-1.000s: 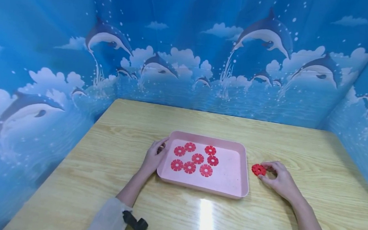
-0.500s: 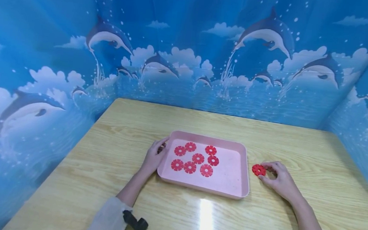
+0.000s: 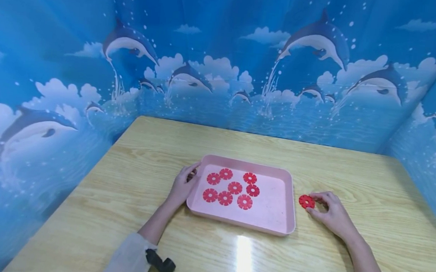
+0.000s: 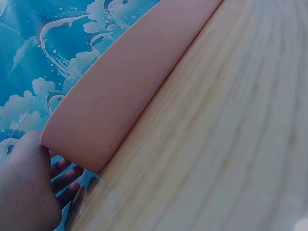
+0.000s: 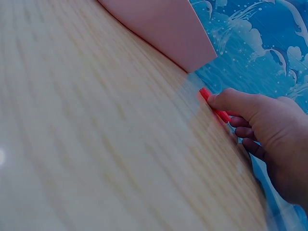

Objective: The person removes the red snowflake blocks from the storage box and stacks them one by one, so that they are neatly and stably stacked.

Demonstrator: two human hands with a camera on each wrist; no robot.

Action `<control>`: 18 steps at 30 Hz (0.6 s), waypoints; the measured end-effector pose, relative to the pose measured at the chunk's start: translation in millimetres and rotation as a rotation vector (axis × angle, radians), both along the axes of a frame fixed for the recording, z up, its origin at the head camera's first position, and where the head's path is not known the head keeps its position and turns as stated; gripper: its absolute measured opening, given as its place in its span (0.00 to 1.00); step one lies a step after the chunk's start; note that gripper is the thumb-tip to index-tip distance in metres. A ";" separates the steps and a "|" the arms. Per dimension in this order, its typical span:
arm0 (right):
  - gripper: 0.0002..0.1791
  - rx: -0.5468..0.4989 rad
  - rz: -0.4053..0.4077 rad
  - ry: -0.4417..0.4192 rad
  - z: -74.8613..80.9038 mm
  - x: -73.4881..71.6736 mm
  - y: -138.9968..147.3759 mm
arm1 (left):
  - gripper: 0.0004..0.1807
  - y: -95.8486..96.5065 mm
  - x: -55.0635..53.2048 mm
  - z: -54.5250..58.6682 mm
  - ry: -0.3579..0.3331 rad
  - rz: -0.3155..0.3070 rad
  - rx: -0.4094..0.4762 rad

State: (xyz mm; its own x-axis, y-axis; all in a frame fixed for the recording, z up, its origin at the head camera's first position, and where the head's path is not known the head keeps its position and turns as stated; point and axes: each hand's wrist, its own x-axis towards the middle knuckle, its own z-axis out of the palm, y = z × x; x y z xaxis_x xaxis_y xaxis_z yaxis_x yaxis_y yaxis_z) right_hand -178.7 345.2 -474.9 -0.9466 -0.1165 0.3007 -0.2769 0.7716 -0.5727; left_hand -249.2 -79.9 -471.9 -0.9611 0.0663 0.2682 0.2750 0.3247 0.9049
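A shallow pink tray (image 3: 265,220) sits mid-table with several red notched snowflake discs (image 3: 234,188) lying flat in it, mostly in its left half. At the tray's left wall my left hand (image 3: 183,185) holds the rim, thumb at the edge; the left wrist view shows the tray's outer wall (image 4: 110,91) with the other fingers curled beside its corner. To the right of the tray, my right hand (image 3: 329,212) pinches another red snowflake disc (image 3: 306,201) between thumb and fingers. Seen edge-on in the right wrist view, that disc (image 5: 219,108) is close over the tabletop.
The wood-grain table (image 3: 155,139) reaches to a blue curtain (image 3: 221,101) printed with dolphins, which stands behind it and at both sides. A bright light reflection (image 3: 244,259) lies on the tabletop in front of the tray. Black wrist cameras (image 3: 160,263) sit on the sleeves.
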 end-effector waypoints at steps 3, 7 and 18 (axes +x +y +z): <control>0.22 0.003 0.000 -0.002 -1.0 -0.7 0.5 | 0.22 0.2 0.3 0.0 -0.006 0.005 0.001; 0.22 0.007 -0.002 -0.003 -1.6 -1.2 0.8 | 0.22 0.1 0.3 -0.7 -0.007 0.008 -0.003; 0.22 0.015 0.003 -0.007 -3.4 -0.8 1.0 | 0.22 0.3 1.0 1.0 -0.007 0.012 -0.015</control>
